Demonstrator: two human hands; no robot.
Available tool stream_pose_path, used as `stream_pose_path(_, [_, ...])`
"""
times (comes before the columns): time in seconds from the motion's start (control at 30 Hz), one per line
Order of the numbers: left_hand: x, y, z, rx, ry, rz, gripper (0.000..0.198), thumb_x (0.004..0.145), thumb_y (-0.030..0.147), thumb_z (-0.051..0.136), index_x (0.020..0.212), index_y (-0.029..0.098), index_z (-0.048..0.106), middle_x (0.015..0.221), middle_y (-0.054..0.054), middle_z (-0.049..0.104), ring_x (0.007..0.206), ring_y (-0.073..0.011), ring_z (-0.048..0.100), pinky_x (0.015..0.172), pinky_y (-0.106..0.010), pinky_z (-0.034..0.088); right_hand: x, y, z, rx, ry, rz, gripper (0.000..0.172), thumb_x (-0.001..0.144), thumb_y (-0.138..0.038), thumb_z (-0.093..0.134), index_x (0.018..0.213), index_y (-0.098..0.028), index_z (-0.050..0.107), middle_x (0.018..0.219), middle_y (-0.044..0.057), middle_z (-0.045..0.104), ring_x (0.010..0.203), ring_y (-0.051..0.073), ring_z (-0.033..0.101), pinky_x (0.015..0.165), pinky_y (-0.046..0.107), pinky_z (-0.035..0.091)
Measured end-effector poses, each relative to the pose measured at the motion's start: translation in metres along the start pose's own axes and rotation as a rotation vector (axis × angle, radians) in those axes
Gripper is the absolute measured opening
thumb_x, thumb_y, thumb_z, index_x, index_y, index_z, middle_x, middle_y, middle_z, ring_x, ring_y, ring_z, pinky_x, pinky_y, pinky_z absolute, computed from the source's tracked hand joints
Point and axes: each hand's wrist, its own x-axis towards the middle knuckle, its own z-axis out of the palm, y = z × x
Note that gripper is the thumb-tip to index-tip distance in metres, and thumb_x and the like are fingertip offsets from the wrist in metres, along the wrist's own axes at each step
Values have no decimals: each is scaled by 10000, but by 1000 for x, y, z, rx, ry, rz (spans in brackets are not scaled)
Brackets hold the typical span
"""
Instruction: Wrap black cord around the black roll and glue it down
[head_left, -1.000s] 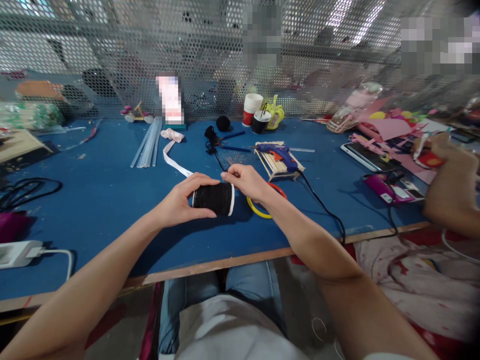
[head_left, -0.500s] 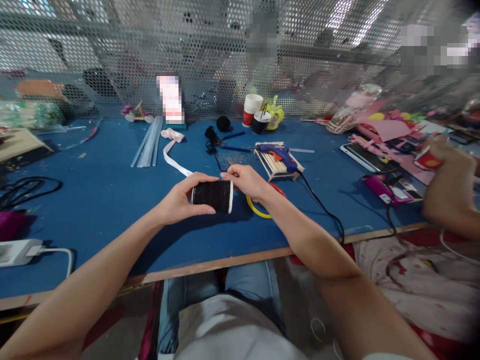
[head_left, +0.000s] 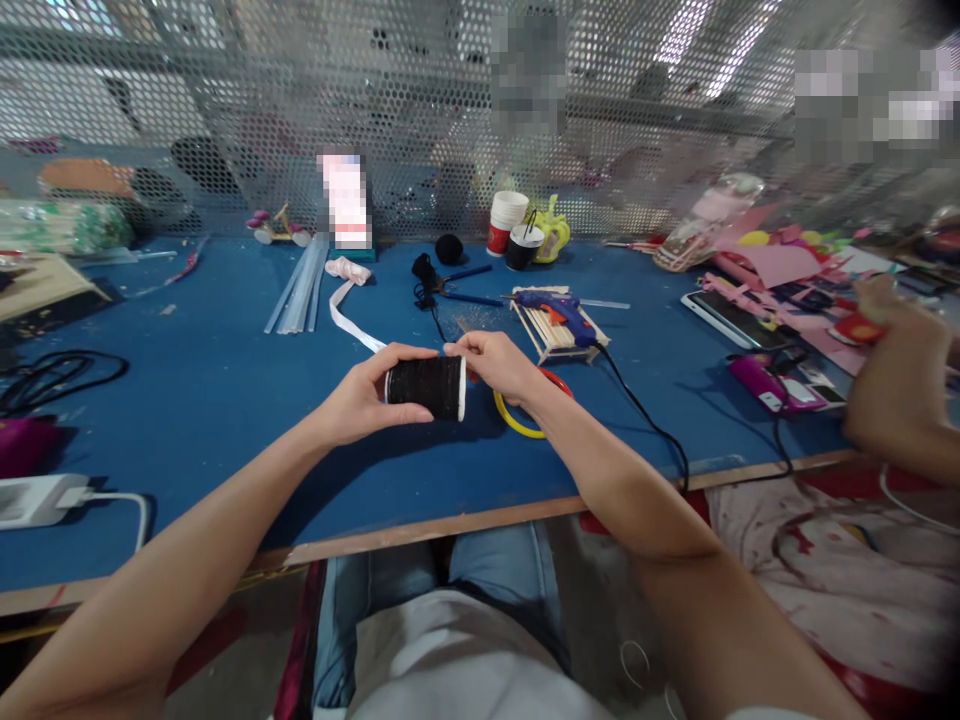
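In front of me, a cup wrapped in black yarn point(head_left: 426, 388) lies on its side in the air, its white rim turned to the right. My left hand point(head_left: 367, 395) is closed around its left end, thumb below and fingers on top. At the rim end, my right hand point(head_left: 491, 358) pinches a strand of black yarn point(head_left: 436, 325). That strand runs back to a small black yarn bundle point(head_left: 424, 280) on the table. Beneath my right wrist lie a yellow ring point(head_left: 517, 425) and a red ring, partly hidden by the arm.
A blue glue gun point(head_left: 559, 312) rests on a small stick rack point(head_left: 551, 348), its cord trailing to the table edge. Pliers point(head_left: 472, 298), stacked paper cups point(head_left: 508, 225), clear glue sticks point(head_left: 298, 290) and a white ribbon point(head_left: 349, 318) lie around. At right, another person's arm point(head_left: 904, 370) reaches over pink scraps.
The wrapped cup has tilted slightly, its rim end rising a little. Both hands keep their grips. The other person's hand at the right has shifted slightly.
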Motion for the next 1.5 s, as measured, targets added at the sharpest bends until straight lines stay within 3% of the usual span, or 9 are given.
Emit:
stream_pose_path(0.2, [2,-9,-3,77,156,26,610,655,337,716,1193,196,467,1154,-89,531,1028,-220,527,871,-333,441,-6,-7,-10,-2,142,-118,425,803,-551,439,719,-152,559,650,37,582,560,102,517,517,240,409])
stream_pose_path(0.3, [3,-14,-3,171,186,63,598,666,330,708,1195,195,463,1137,-88,527,1028,-218,524,883,-350,436,-15,-15,-7,51,-19,-194,408,813,-524,444,719,-149,576,662,30,571,612,103,520,584,242,420])
stream_pose_path(0.4, [4,-15,-3,262,213,111,573,675,324,702,1184,199,471,1118,-82,525,1045,-216,510,924,-373,407,-23,-20,3,130,-201,-163,288,745,-436,590,812,-155,591,736,12,586,685,107,534,666,252,426])
stream_pose_path(0.57, [3,-13,-2,296,165,168,573,680,328,695,1192,208,469,1115,-88,513,1069,-222,481,937,-393,393,-25,-17,16,269,-126,-61,226,675,-311,657,819,-152,587,731,-8,581,675,100,525,674,256,419])
stream_pose_path(0.7, [3,-13,-4,39,149,12,723,674,363,695,1294,227,349,1164,-95,480,1039,-215,507,883,-366,435,-26,-17,16,144,-76,-123,192,694,-303,627,814,-160,582,720,-8,568,663,108,511,653,259,413])
stream_pose_path(0.87, [3,-15,-5,-177,111,-174,565,761,418,587,1248,196,404,964,-63,555,779,-153,569,664,-271,483,-31,-21,15,-157,-94,-284,148,716,-287,604,793,-161,599,761,11,576,701,128,515,696,277,410])
stream_pose_path(0.97, [4,-12,-4,-90,140,-171,558,728,412,627,1200,172,450,976,-64,571,806,-166,570,681,-274,477,-30,-20,14,-47,-147,-226,233,728,-338,606,880,-162,595,812,22,596,736,134,536,706,279,421])
stream_pose_path(1.17, [3,-10,0,123,167,-67,549,715,389,644,1183,161,468,1132,-94,555,1011,-222,537,872,-349,433,-21,-12,9,227,-51,-117,255,789,-406,528,786,-161,600,716,15,582,664,115,535,677,279,433])
stream_pose_path(1.5, [1,-14,1,312,88,77,612,739,377,629,1270,195,385,1166,-105,512,1055,-219,505,906,-364,416,-20,-11,12,157,-46,-34,243,741,-377,574,639,-166,507,575,-35,484,559,85,451,582,244,372])
